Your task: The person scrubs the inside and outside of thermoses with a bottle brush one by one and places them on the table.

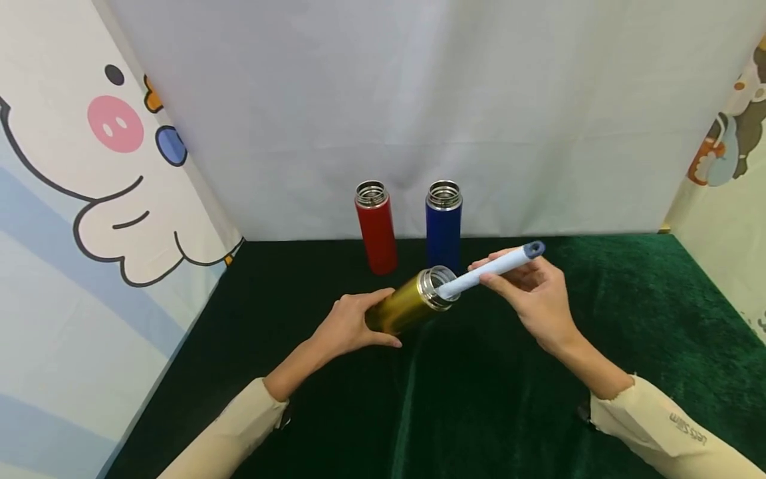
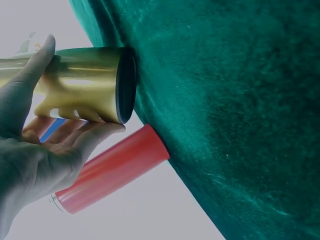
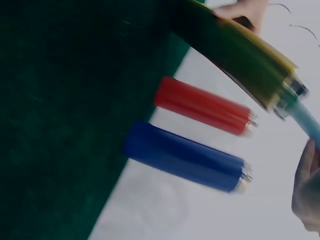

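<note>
My left hand [image 1: 353,322] grips a gold thermos bottle [image 1: 397,309] round its body, thumb on one side and fingers on the other. The bottle is tilted, its open steel mouth toward the right hand. In the left wrist view its dark base [image 2: 127,85] shows beside the green cloth. My right hand [image 1: 541,299] pinches a light-blue handle [image 1: 499,266] with a dark blue holed end. The handle slants down into the bottle's mouth, and its far end is hidden inside. At the right wrist view's edge, only part of the right hand [image 3: 307,192] shows.
A red thermos bottle [image 1: 378,236] and a blue thermos bottle [image 1: 443,233] stand uncapped behind the gold one. Dark green cloth [image 1: 479,399] covers the table. A white curtain [image 1: 359,86] hangs behind, with a cartoon-printed panel [image 1: 72,266] at left.
</note>
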`<state>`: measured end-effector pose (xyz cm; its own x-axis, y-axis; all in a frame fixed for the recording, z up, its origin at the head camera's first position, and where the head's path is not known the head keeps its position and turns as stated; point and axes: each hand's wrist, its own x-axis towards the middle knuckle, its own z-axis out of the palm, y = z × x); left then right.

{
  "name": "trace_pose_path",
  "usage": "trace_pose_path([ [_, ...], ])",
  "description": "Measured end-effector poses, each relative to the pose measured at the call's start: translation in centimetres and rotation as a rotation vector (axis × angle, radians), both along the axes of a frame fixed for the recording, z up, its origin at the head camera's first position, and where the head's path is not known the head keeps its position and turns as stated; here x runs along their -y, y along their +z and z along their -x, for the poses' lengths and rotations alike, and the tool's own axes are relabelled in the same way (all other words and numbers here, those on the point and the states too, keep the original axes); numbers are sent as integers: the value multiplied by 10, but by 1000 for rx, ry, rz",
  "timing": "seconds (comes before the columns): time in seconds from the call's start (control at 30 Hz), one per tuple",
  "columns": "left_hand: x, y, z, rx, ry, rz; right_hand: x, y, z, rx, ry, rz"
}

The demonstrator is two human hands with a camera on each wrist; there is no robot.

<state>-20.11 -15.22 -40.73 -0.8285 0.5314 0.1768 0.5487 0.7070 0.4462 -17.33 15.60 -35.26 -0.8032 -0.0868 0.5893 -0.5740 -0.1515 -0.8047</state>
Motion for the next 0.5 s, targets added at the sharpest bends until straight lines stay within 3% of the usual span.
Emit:
trace_pose_path([
  [0.13,4,0,-1,-11,4,4,-3,17,-1,-27,-110,182],
  [0.23,5,1,-2,-28,-11,19,1,20,-2,-43,-162,255],
  [0.37,4,2,-3,-29,-20,21,14,5,-3,-32,-188,150],
  [0.5,2,0,-3,-18,-20,19,26,-16,-2,-39,-117,-27],
])
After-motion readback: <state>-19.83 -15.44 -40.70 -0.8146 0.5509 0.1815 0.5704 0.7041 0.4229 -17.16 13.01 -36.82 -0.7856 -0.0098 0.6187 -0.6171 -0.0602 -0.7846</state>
